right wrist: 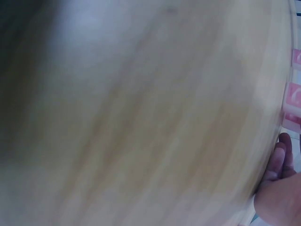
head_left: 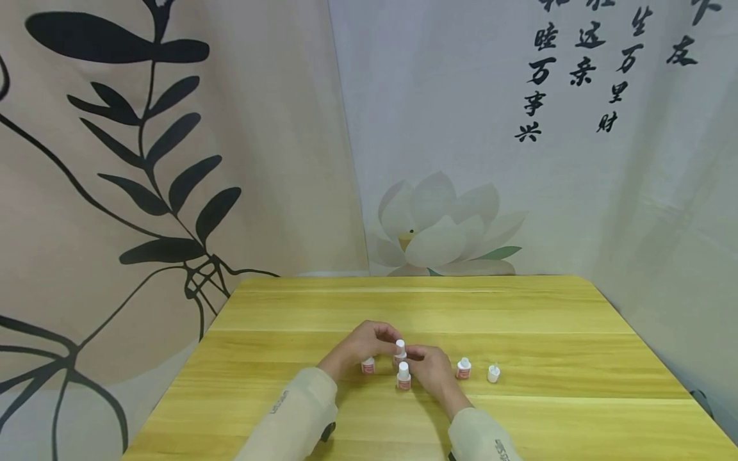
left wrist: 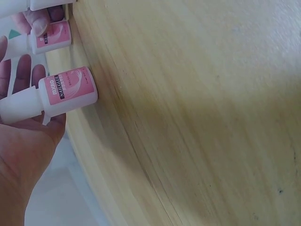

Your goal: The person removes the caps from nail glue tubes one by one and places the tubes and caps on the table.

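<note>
In the head view my left hand [head_left: 369,340] reaches in from the left, index finger and thumb curled at the white cap of a nail glue bottle [head_left: 400,360]. My right hand [head_left: 431,366] meets the same bottle from the other side. The left wrist view has the right hand's thumb [left wrist: 39,26] against its pink label [left wrist: 59,34]. Another capped nail glue bottle [head_left: 403,379] stands upright just in front. A third bottle [head_left: 368,366] stands under my left hand, its top hidden; its pink label is large in the left wrist view.
To the right of my right hand stand one more small bottle [head_left: 464,369] with a pink label and a small white piece [head_left: 493,374] with a narrow tip. The wooden table [head_left: 542,320] ends at a printed curtain [head_left: 288,160].
</note>
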`<state>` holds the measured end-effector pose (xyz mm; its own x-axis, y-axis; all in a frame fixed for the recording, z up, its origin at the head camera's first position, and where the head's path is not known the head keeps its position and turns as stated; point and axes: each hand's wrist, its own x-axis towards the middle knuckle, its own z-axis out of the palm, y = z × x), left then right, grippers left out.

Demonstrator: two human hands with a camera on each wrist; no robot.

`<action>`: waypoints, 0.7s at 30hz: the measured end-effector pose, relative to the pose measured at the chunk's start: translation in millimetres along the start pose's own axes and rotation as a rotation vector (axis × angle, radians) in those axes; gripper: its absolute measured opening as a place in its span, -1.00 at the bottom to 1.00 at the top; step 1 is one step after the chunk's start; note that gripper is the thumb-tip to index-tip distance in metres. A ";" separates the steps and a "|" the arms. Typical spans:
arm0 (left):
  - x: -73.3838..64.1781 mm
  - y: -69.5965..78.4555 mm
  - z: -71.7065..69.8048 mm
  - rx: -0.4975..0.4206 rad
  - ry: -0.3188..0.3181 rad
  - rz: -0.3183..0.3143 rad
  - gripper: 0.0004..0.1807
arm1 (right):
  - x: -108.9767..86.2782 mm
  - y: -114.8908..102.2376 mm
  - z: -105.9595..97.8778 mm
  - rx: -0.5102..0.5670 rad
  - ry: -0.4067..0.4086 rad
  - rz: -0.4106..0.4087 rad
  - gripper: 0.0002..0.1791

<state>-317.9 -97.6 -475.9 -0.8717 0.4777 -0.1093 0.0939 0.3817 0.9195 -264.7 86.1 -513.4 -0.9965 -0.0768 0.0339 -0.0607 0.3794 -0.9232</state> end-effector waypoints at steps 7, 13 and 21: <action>1.4 -1.7 0.1 0.003 -0.003 -0.010 -0.70 | -0.3 0.6 -0.2 0.004 -0.004 0.011 -0.75; 0.2 1.4 0.9 0.029 0.001 -0.017 -0.81 | -0.5 -0.1 -0.4 -0.003 -0.006 0.005 -0.74; -1.2 4.1 1.9 0.039 -0.002 -0.009 -0.78 | -1.2 -0.6 -0.2 0.000 0.001 0.012 -0.76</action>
<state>-315.5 -95.1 -472.8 -0.8716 0.4757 -0.1183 0.1049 0.4168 0.9029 -263.4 86.1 -512.8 -0.9972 -0.0713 0.0227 -0.0482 0.3801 -0.9237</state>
